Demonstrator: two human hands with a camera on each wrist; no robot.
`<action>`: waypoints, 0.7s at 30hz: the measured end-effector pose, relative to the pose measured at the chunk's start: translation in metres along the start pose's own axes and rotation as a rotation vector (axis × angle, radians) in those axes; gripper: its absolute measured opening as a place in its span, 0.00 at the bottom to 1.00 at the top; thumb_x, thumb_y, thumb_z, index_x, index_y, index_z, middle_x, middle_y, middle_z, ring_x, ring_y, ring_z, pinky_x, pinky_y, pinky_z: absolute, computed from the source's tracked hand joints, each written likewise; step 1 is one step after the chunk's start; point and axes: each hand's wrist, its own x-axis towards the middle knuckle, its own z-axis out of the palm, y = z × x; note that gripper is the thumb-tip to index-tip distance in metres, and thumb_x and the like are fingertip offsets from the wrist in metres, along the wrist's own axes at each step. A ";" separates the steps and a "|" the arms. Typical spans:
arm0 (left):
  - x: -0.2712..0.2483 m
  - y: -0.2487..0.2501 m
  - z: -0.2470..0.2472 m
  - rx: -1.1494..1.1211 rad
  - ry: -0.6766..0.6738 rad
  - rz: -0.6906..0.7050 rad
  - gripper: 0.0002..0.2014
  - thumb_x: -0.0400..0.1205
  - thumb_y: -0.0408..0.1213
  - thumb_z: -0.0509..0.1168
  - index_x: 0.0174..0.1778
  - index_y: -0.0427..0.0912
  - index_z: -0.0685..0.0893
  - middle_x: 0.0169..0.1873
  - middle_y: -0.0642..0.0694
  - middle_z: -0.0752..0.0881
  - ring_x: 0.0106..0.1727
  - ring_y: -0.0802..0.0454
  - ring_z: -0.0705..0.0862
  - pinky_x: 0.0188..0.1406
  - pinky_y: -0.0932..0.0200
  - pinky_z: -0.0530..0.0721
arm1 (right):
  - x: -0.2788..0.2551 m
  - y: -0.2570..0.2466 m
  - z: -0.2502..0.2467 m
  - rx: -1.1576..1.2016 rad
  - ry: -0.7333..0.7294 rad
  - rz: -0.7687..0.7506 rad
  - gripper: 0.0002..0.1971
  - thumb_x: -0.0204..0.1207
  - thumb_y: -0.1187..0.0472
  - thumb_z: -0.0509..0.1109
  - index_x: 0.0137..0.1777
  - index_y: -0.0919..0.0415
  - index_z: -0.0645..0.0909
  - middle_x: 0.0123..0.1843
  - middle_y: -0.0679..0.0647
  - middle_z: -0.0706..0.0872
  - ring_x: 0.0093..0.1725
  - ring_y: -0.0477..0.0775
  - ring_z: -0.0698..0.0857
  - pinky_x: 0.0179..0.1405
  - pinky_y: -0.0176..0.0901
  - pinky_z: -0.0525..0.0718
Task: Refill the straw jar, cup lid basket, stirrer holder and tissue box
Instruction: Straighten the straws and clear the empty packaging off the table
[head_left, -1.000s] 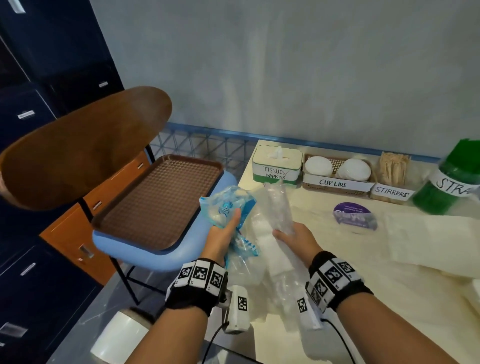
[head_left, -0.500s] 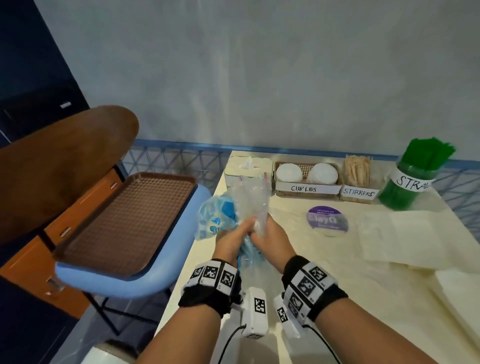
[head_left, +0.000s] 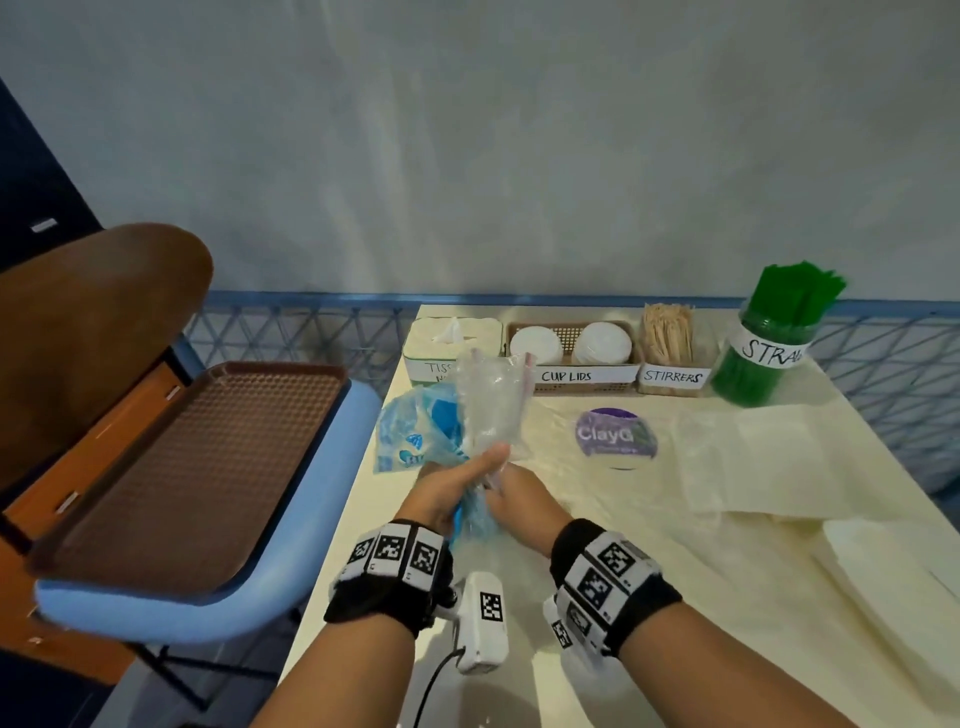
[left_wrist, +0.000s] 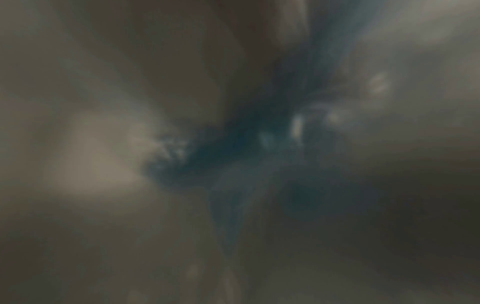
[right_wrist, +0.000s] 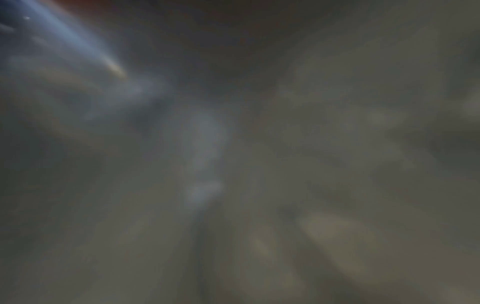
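Note:
In the head view my left hand (head_left: 457, 480) and right hand (head_left: 511, 493) meet over the table's left edge and grip a bunch of empty plastic wrappers: a clear bag (head_left: 491, 400) standing up and a blue printed bag (head_left: 415, 431) hanging left. Behind them along the wall stand the tissue box (head_left: 441, 338), the cup lid basket (head_left: 571, 358) with two stacks of white lids, the stirrer holder (head_left: 667, 345) full of wooden sticks, and the straw jar (head_left: 758, 348) with green straws. Both wrist views are blurred and show nothing distinct.
A purple round sticker (head_left: 613, 436) lies on the cream table (head_left: 675, 597). Crumpled white paper (head_left: 779, 457) covers the right side. A brown tray (head_left: 182, 467) rests on a blue chair seat (head_left: 156, 608) to the left, by a wooden chair back (head_left: 93, 322).
My hands came together from apart and squeezed the wrappers into one bunch. My view swung right, bringing the straw jar fully into sight.

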 end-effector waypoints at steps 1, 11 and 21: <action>0.003 0.001 -0.001 -0.038 0.040 0.004 0.25 0.71 0.37 0.76 0.61 0.33 0.79 0.46 0.38 0.88 0.43 0.47 0.89 0.28 0.61 0.86 | -0.002 0.000 -0.006 -0.041 0.008 -0.035 0.10 0.83 0.63 0.59 0.52 0.65 0.81 0.49 0.63 0.85 0.49 0.58 0.83 0.47 0.41 0.77; 0.016 0.008 -0.011 -0.104 0.127 0.067 0.17 0.76 0.35 0.72 0.59 0.36 0.80 0.49 0.37 0.88 0.47 0.42 0.87 0.39 0.55 0.85 | 0.021 0.125 -0.033 -0.517 0.152 0.550 0.39 0.79 0.52 0.66 0.82 0.55 0.46 0.84 0.56 0.48 0.78 0.64 0.60 0.76 0.52 0.67; 0.012 0.002 -0.010 -0.038 0.018 0.027 0.08 0.76 0.35 0.72 0.46 0.49 0.80 0.50 0.42 0.87 0.52 0.44 0.86 0.58 0.47 0.83 | 0.025 0.111 -0.037 -0.357 0.256 0.386 0.14 0.81 0.65 0.58 0.59 0.65 0.82 0.62 0.63 0.83 0.61 0.61 0.81 0.58 0.40 0.76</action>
